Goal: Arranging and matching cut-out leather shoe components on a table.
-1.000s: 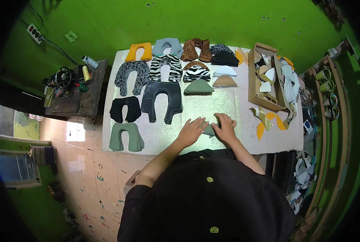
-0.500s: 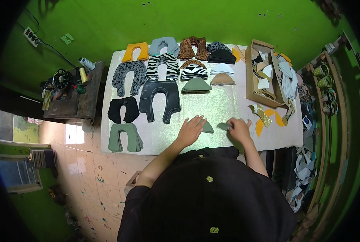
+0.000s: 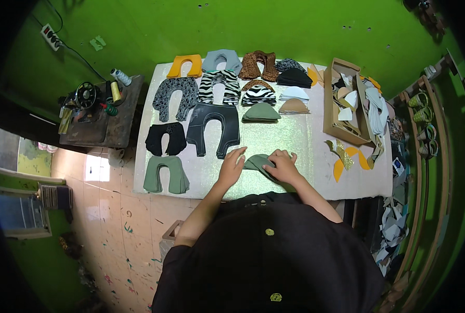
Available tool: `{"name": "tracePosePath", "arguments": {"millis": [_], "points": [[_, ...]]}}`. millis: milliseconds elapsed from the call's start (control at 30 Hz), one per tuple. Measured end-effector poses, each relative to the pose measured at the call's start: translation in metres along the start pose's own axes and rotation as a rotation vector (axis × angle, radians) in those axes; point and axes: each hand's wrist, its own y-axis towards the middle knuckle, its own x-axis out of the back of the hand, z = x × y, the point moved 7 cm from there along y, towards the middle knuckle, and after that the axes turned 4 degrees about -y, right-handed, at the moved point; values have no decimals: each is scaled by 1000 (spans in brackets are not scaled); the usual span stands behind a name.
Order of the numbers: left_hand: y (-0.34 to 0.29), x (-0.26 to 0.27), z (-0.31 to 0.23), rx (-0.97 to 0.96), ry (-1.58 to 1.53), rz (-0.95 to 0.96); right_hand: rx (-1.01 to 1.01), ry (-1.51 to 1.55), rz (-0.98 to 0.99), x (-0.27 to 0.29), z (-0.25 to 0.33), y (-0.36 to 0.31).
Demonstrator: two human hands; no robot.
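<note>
Green half-round cut pieces (image 3: 257,162) lie on the table in front of me, overlapping and skewed against each other. My right hand (image 3: 283,166) bends its fingers over their right side and grips a green piece there. Just left of them is my left hand (image 3: 232,165), fingers stretched out, holding nothing. Beyond my hands sits a neat stack of the same green half-rounds (image 3: 260,112). To the left of my hands are dark U-shaped pieces (image 3: 213,130) and a stack of green U-shaped pieces (image 3: 166,175).
More stacks line the far side, among them zebra-print U-shapes (image 3: 219,87) and yellow ones (image 3: 184,66). A cardboard box (image 3: 348,133) of scraps stands right, with yellow and gold offcuts (image 3: 350,157) before it. A sewing machine (image 3: 85,96) is at the left; sandals (image 3: 419,100) hang on a right-hand rack.
My right hand has moved left, bringing its green piece over the one on the table. My left hand has come off that piece and shifted left. The view has shifted slightly.
</note>
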Motion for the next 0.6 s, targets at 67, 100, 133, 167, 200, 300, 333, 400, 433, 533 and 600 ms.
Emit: {"name": "tracePosePath", "arguments": {"millis": [67,100,133,167,200,300,333,400,433,533,600], "points": [[-2,-10,-5,-66,198,107,30,-58,45,-5,-1,5],[-2,-12,-6,-67,197,103,53,-116,86,-9,-1,7],[-1,-17,-5,-36,254,142,54,-118,86,-10,-1,7],[0,-22,-3,-5,311,179,51,-122,14,-7,2,9],[1,-26,-1,25,368,218,47,-125,-58,-3,4,9],[9,-33,-1,90,392,264,-58,-229,-7,-6,-1,7],[10,-36,1,147,424,315,-63,-229,-10,-7,-2,6],[12,-37,4,162,448,364,-54,-255,93,-15,-2,2],[11,-39,6,179,473,412,-44,-249,77,-15,0,1],[6,-38,-4,46,501,394,-31,-110,63,-11,6,-4],[2,-41,-10,26,455,422,-19,-42,34,-16,0,-10]]}}
